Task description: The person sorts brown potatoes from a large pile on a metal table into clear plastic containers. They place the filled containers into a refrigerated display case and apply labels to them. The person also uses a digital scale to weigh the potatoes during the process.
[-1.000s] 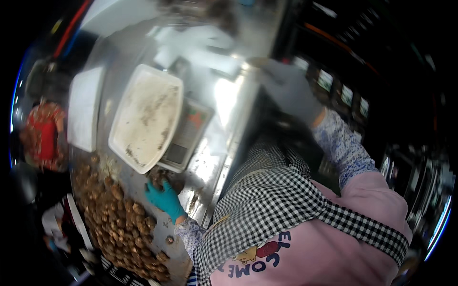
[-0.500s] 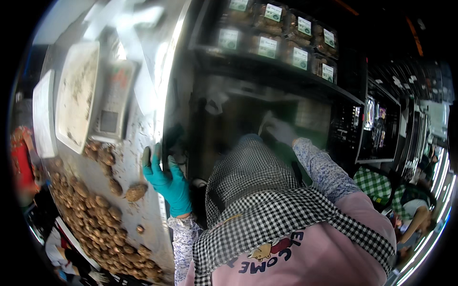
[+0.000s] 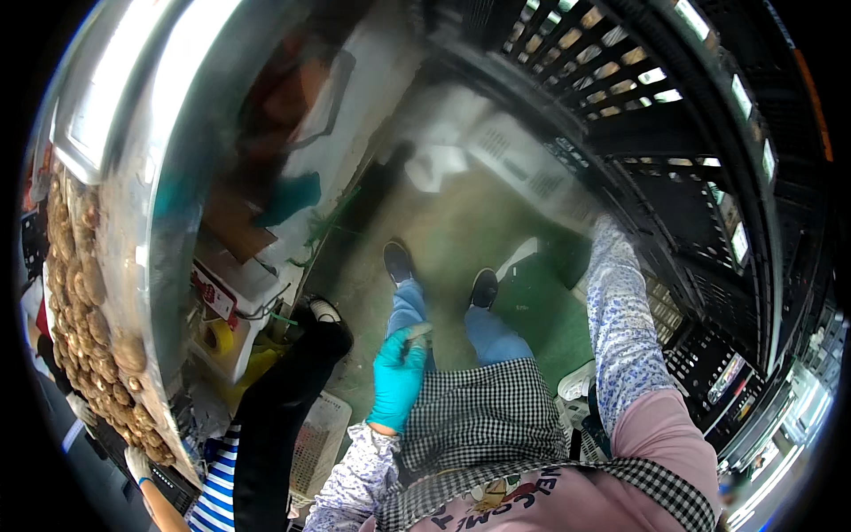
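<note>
My left hand point(image 3: 399, 377), in a teal glove with dirty fingertips, hangs in front of my checked apron point(image 3: 483, 412). Its fingers are curled together, and whether anything is between them I cannot make out. On the right, my sleeved right arm point(image 3: 623, 310) reaches down beside the stacked black crates point(image 3: 656, 133). The right hand itself is hidden or lost in blur. Closest to that sleeve's end lies a white slotted container point(image 3: 523, 164), blurred, on the floor by the crates. A crumpled white piece point(image 3: 436, 168) lies to its left.
Round brown produce point(image 3: 93, 310) is heaped on the metal table point(image 3: 164, 293) at left. A person's black-clad leg point(image 3: 288, 390) and striped sleeve are close by. A white basket point(image 3: 319, 443) stands near that leg. Under the table are a white bin point(image 3: 235, 341) and cardboard.
The view has swung down from the table and packed boxes to the floor and my feet. My left hand has left the table edge, its spread fingers now curled. My right hand has dropped from sight.
</note>
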`<state>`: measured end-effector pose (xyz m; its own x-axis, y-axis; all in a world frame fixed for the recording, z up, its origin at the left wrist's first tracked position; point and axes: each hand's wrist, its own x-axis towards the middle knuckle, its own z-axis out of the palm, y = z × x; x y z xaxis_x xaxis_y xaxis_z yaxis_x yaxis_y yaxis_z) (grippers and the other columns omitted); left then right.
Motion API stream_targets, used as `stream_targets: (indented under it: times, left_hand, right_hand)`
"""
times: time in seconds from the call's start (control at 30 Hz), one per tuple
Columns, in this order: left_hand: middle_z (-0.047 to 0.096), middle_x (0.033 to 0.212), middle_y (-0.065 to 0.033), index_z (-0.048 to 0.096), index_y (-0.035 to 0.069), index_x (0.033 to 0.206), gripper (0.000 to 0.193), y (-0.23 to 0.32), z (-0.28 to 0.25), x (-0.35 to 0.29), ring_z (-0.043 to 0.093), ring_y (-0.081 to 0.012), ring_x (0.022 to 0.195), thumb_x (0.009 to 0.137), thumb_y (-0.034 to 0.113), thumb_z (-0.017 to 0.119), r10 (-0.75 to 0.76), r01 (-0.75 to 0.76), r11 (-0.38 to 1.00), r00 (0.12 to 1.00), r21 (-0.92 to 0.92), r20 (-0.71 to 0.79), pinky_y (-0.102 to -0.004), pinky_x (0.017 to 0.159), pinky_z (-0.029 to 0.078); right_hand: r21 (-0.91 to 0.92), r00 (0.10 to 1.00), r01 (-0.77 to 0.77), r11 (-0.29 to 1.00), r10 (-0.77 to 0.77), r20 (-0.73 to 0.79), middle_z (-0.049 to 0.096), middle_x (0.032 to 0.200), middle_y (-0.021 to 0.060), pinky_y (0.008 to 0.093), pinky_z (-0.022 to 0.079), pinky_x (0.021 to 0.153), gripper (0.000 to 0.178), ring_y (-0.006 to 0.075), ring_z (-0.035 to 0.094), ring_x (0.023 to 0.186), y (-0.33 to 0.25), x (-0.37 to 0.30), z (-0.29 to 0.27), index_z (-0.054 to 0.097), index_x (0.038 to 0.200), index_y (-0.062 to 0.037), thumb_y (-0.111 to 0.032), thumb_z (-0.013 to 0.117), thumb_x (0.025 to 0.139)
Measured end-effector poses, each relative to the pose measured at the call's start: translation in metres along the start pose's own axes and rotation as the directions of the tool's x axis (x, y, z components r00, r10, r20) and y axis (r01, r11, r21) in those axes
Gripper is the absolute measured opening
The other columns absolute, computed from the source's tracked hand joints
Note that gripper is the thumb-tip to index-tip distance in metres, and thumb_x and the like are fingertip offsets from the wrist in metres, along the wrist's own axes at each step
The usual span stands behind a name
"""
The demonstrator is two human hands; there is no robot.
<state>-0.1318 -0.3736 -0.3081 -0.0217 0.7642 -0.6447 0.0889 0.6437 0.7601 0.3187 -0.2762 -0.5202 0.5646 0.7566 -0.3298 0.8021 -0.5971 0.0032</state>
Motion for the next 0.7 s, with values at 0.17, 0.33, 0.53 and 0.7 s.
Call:
stream_targets:
  times: [0.17, 0.33, 0.53, 0.7]
  left_hand:
    - [0.067, 0.098, -0.0058, 0.065, 0.002, 0.111, 0.022, -0.015, 0.027, 0.024, 0.061, -0.0146, 0.093, 0.091, -0.001, 0.058, 0.138, -0.140, 0.983, 0.990, 0.118, 0.029, -0.0261, 0.084, 0.048]
    - [0.068, 0.103, -0.0083, 0.062, 0.000, 0.113, 0.021, -0.003, 0.040, 0.048, 0.062, -0.0138, 0.095, 0.095, -0.001, 0.052, 0.061, -0.064, 0.998, 0.992, 0.024, 0.108, -0.0265, 0.088, 0.048]
    - [0.067, 0.103, -0.0074, 0.063, 0.000, 0.112, 0.022, -0.016, 0.045, 0.098, 0.062, -0.0137, 0.094, 0.094, -0.003, 0.051, 0.121, -0.147, 0.983, 0.970, 0.113, 0.210, -0.0263, 0.087, 0.049]
    - [0.066, 0.101, -0.0049, 0.063, 0.002, 0.112, 0.022, -0.048, 0.075, 0.137, 0.062, -0.0123, 0.092, 0.093, -0.002, 0.053, 0.250, -0.362, 0.896, 0.890, 0.257, 0.380, -0.0255, 0.082, 0.049]
  right_hand:
    - [-0.053, 0.998, 0.065, 0.996, -0.066, -0.016, 0.060, 0.096, 0.0198, 0.0447, 0.048, 0.080, 0.037, 0.0367, 0.059, 0.091, 0.014, 0.030, -0.003, 0.049, 0.114, -0.0043, -0.034, 0.054, 0.091]
    - [-0.112, 0.993, 0.116, 0.987, -0.119, -0.017, 0.060, 0.088, 0.0183, 0.0454, 0.048, 0.076, 0.030, 0.0357, 0.060, 0.084, 0.028, 0.029, -0.004, 0.051, 0.106, -0.0052, -0.031, 0.053, 0.091]
    - [-0.121, 0.875, 0.439, 0.890, -0.454, -0.166, 0.060, 0.078, 0.0166, 0.0463, 0.048, 0.070, 0.023, 0.0346, 0.061, 0.076, 0.008, 0.014, -0.019, 0.054, 0.098, -0.0063, -0.028, 0.052, 0.092]
    - [-0.005, 0.558, 0.823, 0.568, -0.810, -0.179, 0.060, 0.071, 0.0151, 0.0470, 0.049, 0.066, 0.019, 0.0337, 0.061, 0.070, -0.040, -0.079, -0.042, 0.056, 0.090, -0.0072, -0.026, 0.051, 0.092]
